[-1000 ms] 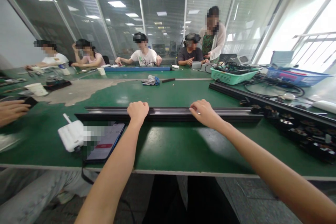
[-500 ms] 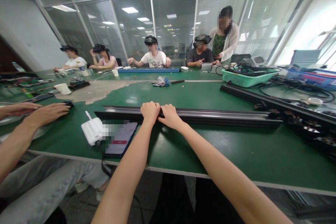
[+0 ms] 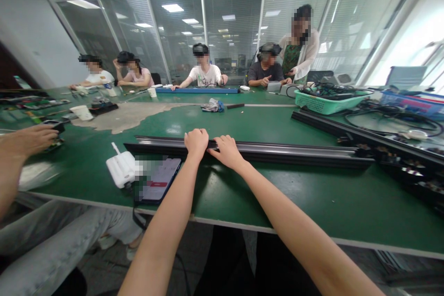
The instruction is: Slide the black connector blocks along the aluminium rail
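Observation:
A long black rail (image 3: pixel 298 151) with a shiny inner channel lies crosswise on the green table in front of me. My left hand (image 3: pixel 196 143) is closed over it left of its middle, fingers curled around the far side. Close beside it, my right hand (image 3: pixel 227 151) grips the same rail, its thumb pointing toward the left hand. A small dark patch shows between the two hands; whether it is a separate part, I cannot tell.
Left of my forearm lie a phone (image 3: pixel 162 179) and a white adapter (image 3: pixel 120 169). A co-worker's hand (image 3: pixel 29 141) holds a dark device at far left. Another black rail (image 3: pixel 322 125), a green basket (image 3: pixel 329 101) and cables are at right. A crumpled cloth (image 3: pixel 212 105) lies beyond.
My hands stay on the rail, and the right thumb and fingers have shifted slightly. The neighbour's hands at left have moved away leftward, lifting a dark device.

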A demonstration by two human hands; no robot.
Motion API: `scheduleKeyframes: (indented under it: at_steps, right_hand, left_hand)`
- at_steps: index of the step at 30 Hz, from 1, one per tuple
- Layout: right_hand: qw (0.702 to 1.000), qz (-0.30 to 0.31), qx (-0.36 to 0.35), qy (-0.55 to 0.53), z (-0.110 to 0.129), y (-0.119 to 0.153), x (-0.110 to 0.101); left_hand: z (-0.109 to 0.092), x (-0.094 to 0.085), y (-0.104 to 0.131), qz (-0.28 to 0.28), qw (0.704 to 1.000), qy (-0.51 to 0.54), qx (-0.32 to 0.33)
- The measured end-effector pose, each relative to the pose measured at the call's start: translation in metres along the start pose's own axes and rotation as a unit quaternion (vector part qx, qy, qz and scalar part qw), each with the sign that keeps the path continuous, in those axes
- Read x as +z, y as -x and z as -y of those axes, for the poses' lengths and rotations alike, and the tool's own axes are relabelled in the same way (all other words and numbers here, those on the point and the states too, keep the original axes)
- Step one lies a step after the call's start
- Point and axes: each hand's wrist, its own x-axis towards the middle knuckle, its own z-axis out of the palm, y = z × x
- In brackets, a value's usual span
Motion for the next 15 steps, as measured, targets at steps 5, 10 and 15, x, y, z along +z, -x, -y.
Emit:
scheduleKeyframes:
  at_steps: [5,10,15]
  right_hand:
    - [1.000,0.002,-0.006,0.002,-0.002,0.001,0.000]
    - [1.000,-0.001,0.005,0.008,0.000,-0.001,0.001]
    - [0.999,0.008,0.040,0.019,0.009,-0.006,0.007]
  left_hand:
    - [0.002,0.006,0.000,-0.001,0.998,-0.068,0.019]
    - [0.003,0.002,-0.006,0.059,0.998,-0.007,0.013]
    - [0.006,0.000,-0.010,0.076,0.996,0.047,0.005]
